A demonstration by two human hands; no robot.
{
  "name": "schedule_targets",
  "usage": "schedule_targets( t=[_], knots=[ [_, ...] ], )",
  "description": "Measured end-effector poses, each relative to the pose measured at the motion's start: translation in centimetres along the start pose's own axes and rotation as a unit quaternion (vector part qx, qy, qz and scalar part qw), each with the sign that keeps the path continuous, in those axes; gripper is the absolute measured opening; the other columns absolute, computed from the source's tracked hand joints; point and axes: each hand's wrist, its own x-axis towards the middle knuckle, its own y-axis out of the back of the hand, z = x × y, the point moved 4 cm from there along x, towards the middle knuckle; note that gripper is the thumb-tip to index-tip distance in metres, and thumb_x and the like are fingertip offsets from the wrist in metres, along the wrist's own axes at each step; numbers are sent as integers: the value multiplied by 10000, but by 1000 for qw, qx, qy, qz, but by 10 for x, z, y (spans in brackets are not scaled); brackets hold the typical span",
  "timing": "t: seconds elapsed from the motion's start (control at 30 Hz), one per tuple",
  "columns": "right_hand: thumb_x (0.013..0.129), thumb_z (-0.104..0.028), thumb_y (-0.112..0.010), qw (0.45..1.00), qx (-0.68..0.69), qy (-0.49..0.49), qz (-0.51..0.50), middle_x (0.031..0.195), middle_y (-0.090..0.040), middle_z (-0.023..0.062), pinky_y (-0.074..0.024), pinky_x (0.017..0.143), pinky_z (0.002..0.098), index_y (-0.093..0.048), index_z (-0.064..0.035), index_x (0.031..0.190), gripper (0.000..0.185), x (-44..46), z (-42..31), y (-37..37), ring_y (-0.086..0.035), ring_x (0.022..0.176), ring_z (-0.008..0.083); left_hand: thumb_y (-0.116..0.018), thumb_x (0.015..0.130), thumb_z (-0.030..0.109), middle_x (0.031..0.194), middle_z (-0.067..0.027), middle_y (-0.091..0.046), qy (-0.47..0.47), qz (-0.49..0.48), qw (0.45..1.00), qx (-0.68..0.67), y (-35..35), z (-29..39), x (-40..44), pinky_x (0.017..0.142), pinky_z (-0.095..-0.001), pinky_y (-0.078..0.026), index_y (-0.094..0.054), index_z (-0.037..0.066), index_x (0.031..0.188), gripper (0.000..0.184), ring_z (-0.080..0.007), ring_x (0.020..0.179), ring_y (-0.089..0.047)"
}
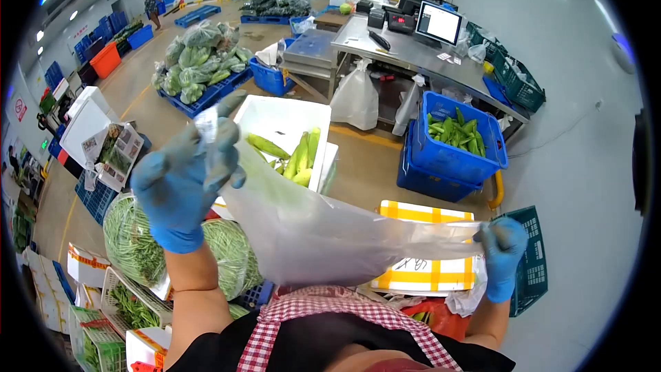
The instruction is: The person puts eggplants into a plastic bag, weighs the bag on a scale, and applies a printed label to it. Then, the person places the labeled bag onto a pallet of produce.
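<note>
A translucent plastic bag (pixel 310 234) is stretched across in front of my apron, between my two hands. My left hand (pixel 189 179), in a blue glove, is raised at the left with its fingers closed on one end of the bag. At the right, my right hand (pixel 504 251), also gloved in blue, grips the gathered other end. Behind the bag stands a white foam box (pixel 265 111) holding several long green vegetables (pixel 299 158); the bag hides part of it. Beneath the bag's right part lies a white foam box with yellow tape (pixel 427 277).
Blue crates (pixel 441 182) with green pods stand ahead right, by a steel table (pixel 420 52) with a monitor (pixel 438 24). Bagged greens (pixel 200 55) fill a pallet ahead left. Bagged green beans (pixel 134 241) lie near my left arm. A dark green crate (pixel 530 262) leans at right.
</note>
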Motion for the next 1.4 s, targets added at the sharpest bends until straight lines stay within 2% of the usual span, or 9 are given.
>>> schedule_targets(
  t=[0.1, 0.2, 0.33, 0.47, 0.7, 0.97, 1.17, 1.33, 1.4],
  knots=[
    [686, 70, -631, 977, 115, -64, 169, 546, -516, 63, -352, 480, 261, -468, -42, 561, 234, 46, 66, 2, -469, 471, 164, -640, 585, 317, 872, -149, -527, -26, 29, 998, 48, 29, -14, 46, 719, -347, -433, -100, -190, 1284, 1018, -215, 687, -552],
    [690, 91, -619, 977, -89, 107, 159, 554, -501, 67, -349, 483, 262, -469, -44, 586, 227, 110, 77, -9, -443, 469, 179, -640, 534, 349, 800, -148, -544, 17, -5, 987, 161, 66, -31, 89, 730, -348, -438, -158, -215, 1257, 1036, -221, 637, -556],
    [720, 87, -598, 960, -228, 131, 97, 552, -534, 67, -349, 494, 267, -485, -36, 573, 223, 184, 106, -29, -442, 492, 172, -605, 545, 308, 809, -158, -554, 77, 62, 992, 81, 122, -53, 198, 790, -324, -435, -260, -181, 1248, 923, -213, 629, -561],
    [711, 84, -603, 929, -331, 145, 81, 515, -488, 54, -337, 499, 280, -465, -37, 531, 256, 260, 143, -64, -417, 470, 187, -587, 640, 307, 872, -115, -566, 89, 29, 993, 72, 182, -75, 305, 812, -322, -419, -288, -140, 1260, 821, -196, 692, -554],
    [676, 57, -660, 935, -287, 205, 39, 511, -419, 55, -289, 468, 314, -481, -56, 565, 240, 399, 257, -150, -382, 446, 216, -567, 690, 281, 905, -136, -563, 109, 85, 989, 48, 284, -98, 412, 840, -337, -416, -292, -149, 1252, 759, -205, 729, -553],
    [642, 47, -681, 963, -147, 214, 71, 551, -501, 51, -379, 501, 308, -518, -63, 575, 208, 543, 424, -250, -478, 515, 224, -522, 670, 321, 790, -142, -564, -16, 273, 948, 163, 358, -122, 526, 785, -341, -442, -345, -177, 1202, 750, -206, 620, -544],
    [595, -10, -710, 963, -27, 265, -34, 544, -488, 31, -386, 540, 298, -550, -101, 579, 185, 636, 509, -324, -481, 533, 201, -349, 855, 319, 455, -62, -441, -219, 344, 835, 369, 391, -104, 584, 479, -294, -378, -534, -111, 950, 477, -142, 330, -354],
    [627, -82, -706, 950, 45, 306, -51, 491, -433, 12, -358, 492, 286, -547, -119, 564, 175, 709, 543, -386, -454, 484, 173, -303, 912, 284, 490, -20, -354, -270, 415, 808, 321, 425, -70, 626, 693, -267, -389, -501, -117, 1057, 470, -117, 382, -337],
    [650, -117, -701, 947, 74, 298, -95, 443, -393, 10, -319, 422, 290, -553, -128, 566, 171, 741, 559, -422, -419, 407, 170, -342, 910, 252, 510, -22, -372, -323, 500, 714, 368, 442, -52, 656, 672, -248, -405, -497, -112, 1073, 427, -119, 418, -371]
  ],
)
